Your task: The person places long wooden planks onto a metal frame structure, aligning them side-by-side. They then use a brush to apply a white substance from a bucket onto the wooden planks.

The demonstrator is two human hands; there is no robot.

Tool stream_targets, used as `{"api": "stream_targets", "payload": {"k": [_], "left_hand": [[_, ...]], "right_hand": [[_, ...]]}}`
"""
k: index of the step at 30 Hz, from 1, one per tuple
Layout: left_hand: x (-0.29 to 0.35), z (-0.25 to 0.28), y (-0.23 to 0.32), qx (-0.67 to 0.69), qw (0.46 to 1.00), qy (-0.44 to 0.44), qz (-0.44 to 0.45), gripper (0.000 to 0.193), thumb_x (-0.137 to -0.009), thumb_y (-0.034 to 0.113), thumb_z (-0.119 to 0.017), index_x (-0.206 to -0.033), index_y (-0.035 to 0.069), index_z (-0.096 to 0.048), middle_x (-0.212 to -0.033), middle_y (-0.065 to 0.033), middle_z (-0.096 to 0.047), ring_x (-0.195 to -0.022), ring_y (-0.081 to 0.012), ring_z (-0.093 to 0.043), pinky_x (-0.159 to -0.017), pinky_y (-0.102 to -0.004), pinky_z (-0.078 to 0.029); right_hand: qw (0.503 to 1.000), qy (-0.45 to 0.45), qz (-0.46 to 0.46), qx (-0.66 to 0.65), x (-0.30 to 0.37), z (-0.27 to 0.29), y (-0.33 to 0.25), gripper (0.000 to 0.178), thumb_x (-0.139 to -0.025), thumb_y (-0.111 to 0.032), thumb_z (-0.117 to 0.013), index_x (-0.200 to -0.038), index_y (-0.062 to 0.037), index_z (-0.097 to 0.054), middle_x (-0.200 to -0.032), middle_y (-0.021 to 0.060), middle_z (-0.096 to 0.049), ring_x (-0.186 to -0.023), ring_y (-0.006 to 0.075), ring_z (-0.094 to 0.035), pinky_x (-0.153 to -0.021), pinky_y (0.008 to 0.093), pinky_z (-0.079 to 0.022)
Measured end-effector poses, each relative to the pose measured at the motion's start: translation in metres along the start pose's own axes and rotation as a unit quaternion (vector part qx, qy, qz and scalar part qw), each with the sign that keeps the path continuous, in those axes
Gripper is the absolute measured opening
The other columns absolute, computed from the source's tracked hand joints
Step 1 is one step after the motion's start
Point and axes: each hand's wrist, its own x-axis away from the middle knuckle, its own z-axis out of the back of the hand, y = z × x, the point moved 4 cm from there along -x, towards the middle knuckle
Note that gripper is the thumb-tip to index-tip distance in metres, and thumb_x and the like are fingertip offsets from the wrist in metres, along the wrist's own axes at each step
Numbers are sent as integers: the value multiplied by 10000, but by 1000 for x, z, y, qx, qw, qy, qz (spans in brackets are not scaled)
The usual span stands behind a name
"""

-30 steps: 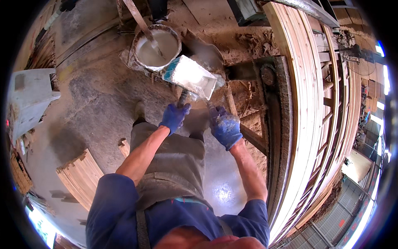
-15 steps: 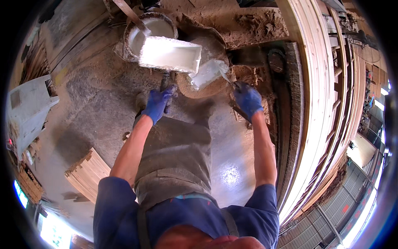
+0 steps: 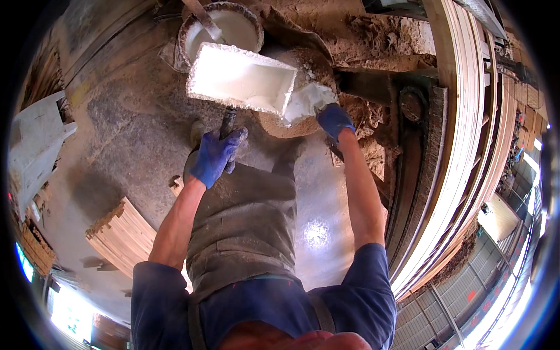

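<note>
My left hand (image 3: 217, 156), in a blue glove, is closed around a dark upright handle (image 3: 228, 121) below a long white-coated box (image 3: 242, 79). The box is open at the top, with thick white crust along its rim and white material inside. My right hand (image 3: 336, 121), also gloved in blue, is closed beside a white-coated piece (image 3: 310, 100) at the box's right end. A thin white-coated tool showed in that hand a moment ago; now the hand mostly hides it. Behind the box stands a round bucket (image 3: 256, 29) of white liquid, crusted at the rim.
A flat stick (image 3: 204, 18) leans in the bucket. Long pale boards (image 3: 461, 116) are stacked along the right, beside a dark machine frame (image 3: 408, 151). More boards (image 3: 123, 236) lie at lower left, and a grey metal housing (image 3: 35, 140) stands at far left.
The box has come slightly nearer and tilts more, its right end lower. My right hand has moved left and up against the white-coated piece, covering the thin tool. My left hand keeps its grip.
</note>
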Motion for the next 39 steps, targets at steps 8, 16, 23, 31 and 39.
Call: {"api": "stream_targets", "payload": {"k": [8, 16, 23, 31, 39], "left_hand": [[5, -2, -21, -25, 998, 29, 41, 206, -952, 260, -646, -898, 64, -614, -555, 24, -483, -405, -68, -403, -348, -272, -349], [-7, -32, -62, -40, 995, 91, 21, 243, -955, 249, -629, -1058, 30, -649, -722, -36, -629, -443, -64, -431, -344, -264, -364], [-2, -54, -85, -77, 990, 118, 27, 212, -959, 226, -616, -1046, 39, -664, -733, -33, -638, -448, -66, -416, -350, -270, -350], [0, -60, -81, -67, 990, 120, 30, 183, -941, 269, -653, -939, 87, -638, -586, 23, -473, -442, -89, -421, -374, -283, -340], [10, -78, -59, -83, 995, 58, 6, 316, -886, 358, -707, -720, 110, -602, -537, 27, -477, -419, -92, -423, -385, -284, -333]], "right_hand": [[598, -62, -253, -758, 72, -77, 38, 273, -923, -267, -602, -1077, -57, -684, -771, 52, -666, -426, 73, -430, -390, 221, -335], [511, -21, -130, -849, 17, -115, 26, 196, -911, -241, -635, -991, -67, -680, -731, 12, -645, -453, 67, -433, -410, 222, -316], [510, -18, -88, -855, 19, -105, 25, 301, -941, -223, -632, -1172, -34, -664, -827, 43, -694, -470, 53, -423, -425, 205, -301], [579, 27, 16, -815, 90, -27, 37, 353, -952, -151, -619, -1280, -21, -612, -877, 47, -693, -501, 28, -437, -433, 193, -320], [868, 280, 90, -401, 199, 130, -39, 293, -912, -121, -652, -1201, -86, -679, -981, 100, -718, -637, 148, -642, -513, 287, -489]]}}
